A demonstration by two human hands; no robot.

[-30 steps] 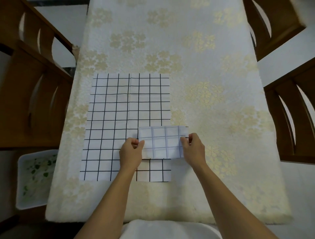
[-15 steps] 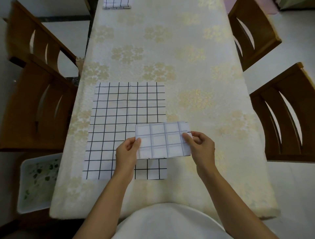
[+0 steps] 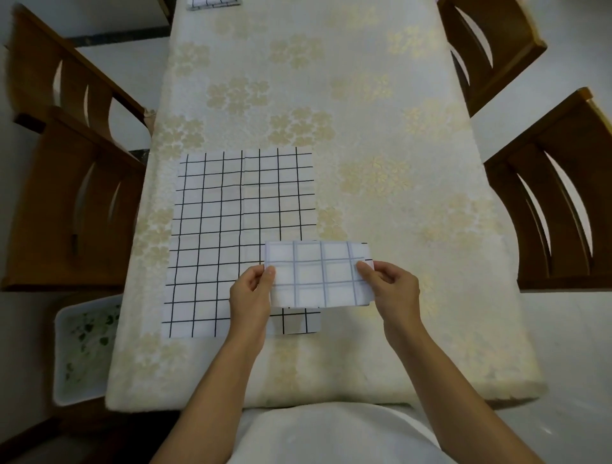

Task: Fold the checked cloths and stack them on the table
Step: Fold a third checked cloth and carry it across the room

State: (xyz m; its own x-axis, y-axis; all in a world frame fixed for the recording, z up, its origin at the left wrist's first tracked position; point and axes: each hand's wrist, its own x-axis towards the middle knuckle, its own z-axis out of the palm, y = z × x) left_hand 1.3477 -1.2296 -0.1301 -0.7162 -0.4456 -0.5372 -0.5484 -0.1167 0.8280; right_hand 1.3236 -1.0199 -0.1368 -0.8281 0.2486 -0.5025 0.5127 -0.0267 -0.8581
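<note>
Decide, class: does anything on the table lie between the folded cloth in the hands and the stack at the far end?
Nothing visible does. Both hands hold the folded cloth over the flat cloth. Beyond it, only bare tablecloth runs to the stack at the far edge.

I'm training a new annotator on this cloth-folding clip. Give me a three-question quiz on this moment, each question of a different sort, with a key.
1. True or false: the folded cloth is held by both the left hand and the right hand.
2. Multiple choice: the unfolded checked cloth lies A) spread flat on the table, B) draped on a chair, C) in the white bin.
3. Fill in: a further checked cloth shows at the table's ____ edge.

Key: 1 true; 2 A; 3 far.
</note>
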